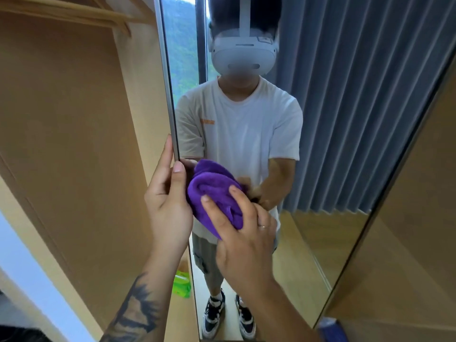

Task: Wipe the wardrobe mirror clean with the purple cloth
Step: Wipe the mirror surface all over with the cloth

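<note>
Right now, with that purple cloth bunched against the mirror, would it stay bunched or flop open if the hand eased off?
The purple cloth looks soft, so it would probably flop open and slide down the mirror. Only the right hand presses it there.

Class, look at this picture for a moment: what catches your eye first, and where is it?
The purple cloth stands out at centre, bunched under the right hand against the mirror. The left hand grips the mirror's left edge. In the glass, the person's reflection fills the upper middle.
</note>
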